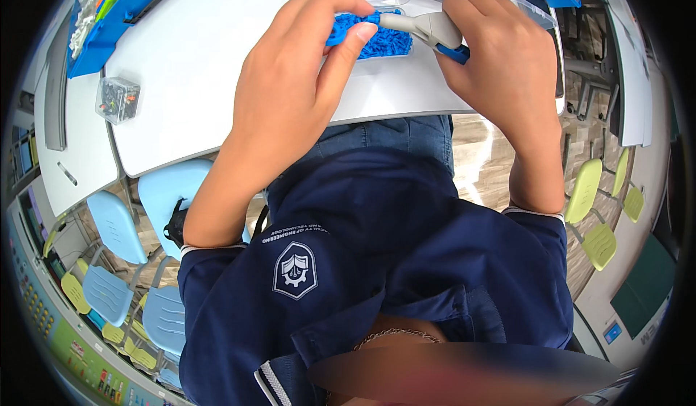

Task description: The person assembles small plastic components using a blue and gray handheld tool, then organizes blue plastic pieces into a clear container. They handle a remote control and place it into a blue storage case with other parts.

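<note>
Nearly crosswise, grey tool (429,27) points left, right fingers (464,14) gripping; left fingers (337,1) pinch blue piece (339,29).

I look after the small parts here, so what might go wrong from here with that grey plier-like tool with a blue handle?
The blue plastic piece pinched in the left hand could slip and get lost among the small, similarly blue plastic pieces below.

The grey plier-like tool, gripped by the right hand, points at the left hand, so a slip might poke a fingertip.
</note>
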The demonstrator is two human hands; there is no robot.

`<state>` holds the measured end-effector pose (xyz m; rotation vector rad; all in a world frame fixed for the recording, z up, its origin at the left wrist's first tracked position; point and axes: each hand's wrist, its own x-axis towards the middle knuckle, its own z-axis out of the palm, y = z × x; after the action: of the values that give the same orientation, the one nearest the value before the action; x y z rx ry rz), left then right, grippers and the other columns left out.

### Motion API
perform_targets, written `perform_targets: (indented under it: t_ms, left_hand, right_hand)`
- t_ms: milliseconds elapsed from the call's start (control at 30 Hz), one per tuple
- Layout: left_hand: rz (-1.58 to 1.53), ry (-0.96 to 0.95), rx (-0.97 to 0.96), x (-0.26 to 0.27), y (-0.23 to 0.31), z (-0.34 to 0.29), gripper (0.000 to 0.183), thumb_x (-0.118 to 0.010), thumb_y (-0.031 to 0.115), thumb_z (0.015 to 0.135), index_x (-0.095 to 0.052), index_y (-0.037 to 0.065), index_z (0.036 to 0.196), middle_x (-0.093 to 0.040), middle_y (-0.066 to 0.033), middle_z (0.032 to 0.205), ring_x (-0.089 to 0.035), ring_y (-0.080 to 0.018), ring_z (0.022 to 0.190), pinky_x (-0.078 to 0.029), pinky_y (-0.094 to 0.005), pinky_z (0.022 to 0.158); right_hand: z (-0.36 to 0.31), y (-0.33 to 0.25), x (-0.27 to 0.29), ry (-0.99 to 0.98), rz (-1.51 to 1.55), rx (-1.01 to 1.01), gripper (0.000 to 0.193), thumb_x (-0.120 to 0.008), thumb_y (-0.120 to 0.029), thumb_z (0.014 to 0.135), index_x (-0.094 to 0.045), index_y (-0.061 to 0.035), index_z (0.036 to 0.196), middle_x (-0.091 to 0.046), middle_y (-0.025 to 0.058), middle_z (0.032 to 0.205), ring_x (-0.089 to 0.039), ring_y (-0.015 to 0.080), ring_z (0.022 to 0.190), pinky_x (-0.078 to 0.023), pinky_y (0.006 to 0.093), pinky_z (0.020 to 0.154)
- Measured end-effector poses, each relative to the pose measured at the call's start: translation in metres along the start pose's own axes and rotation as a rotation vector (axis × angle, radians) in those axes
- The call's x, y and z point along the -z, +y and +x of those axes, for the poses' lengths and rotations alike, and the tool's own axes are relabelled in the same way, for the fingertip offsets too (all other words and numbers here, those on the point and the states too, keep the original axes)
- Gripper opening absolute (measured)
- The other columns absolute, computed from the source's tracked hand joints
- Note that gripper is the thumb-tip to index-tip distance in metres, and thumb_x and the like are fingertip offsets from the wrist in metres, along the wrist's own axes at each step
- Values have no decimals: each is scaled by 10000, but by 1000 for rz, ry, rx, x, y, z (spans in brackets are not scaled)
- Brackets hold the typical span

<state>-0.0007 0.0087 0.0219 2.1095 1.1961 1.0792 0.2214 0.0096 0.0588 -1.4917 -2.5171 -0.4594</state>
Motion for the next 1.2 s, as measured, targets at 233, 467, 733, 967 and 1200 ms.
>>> perform_targets:
  t_ms: [233, 467, 733, 967, 1200]
  left_hand:
    - [186, 47, -29, -5, -7, 1, 151, -686, 198, 949, -662, 67, 1020, -595, -74, 846, -617, -246, 700, -489, -352, 613]
    - [68, -9, -90, 10, -6, -3, 293, -546, 204, 1045, -575, 30, 1279, -632, -135, 1034, -643, -232, 831, -504, -344, 733]
    - [-715, 2, 70, 7, -1, -13, 475, -439, 266, 1088, -477, -123, 1357, -582, -283, 1332, -551, -339, 1300, -482, -439, 1070]
    - [-871, 22, 97, -4, 6, -13, 504, -459, 292, 1080, -464, -119, 1371, -559, -292, 1362, -540, -352, 1322, -474, -446, 1090]
    - [-794, -3, 87, -6, 7, -13, 513, -507, 289, 1064, -480, -107, 1388, -563, -267, 1374, -553, -332, 1306, -489, -433, 1073]
  right_hand:
    - [-5, 2, 0, -55, -50, -27, 343, -794, -173, 677, -642, -97, 976, -617, 36, 850, -648, 242, 827, -528, 375, 656]
    - [-5, 0, 4, -54, -40, -60, 349, -807, -175, 672, -641, -100, 970, -616, 32, 857, -643, 247, 829, -521, 374, 665]
    - [4, -18, 20, 57, 81, -43, 322, -794, -146, 653, -612, -81, 911, -579, 52, 837, -622, 256, 797, -495, 368, 637]
    - [13, -23, 24, 105, 238, 6, 278, -754, -95, 613, -577, -41, 820, -553, 82, 771, -598, 260, 719, -493, 365, 609]
    - [6, -22, 15, 64, 66, -8, 330, -816, -163, 594, -633, -130, 867, -575, 6, 775, -634, 234, 725, -481, 369, 575]
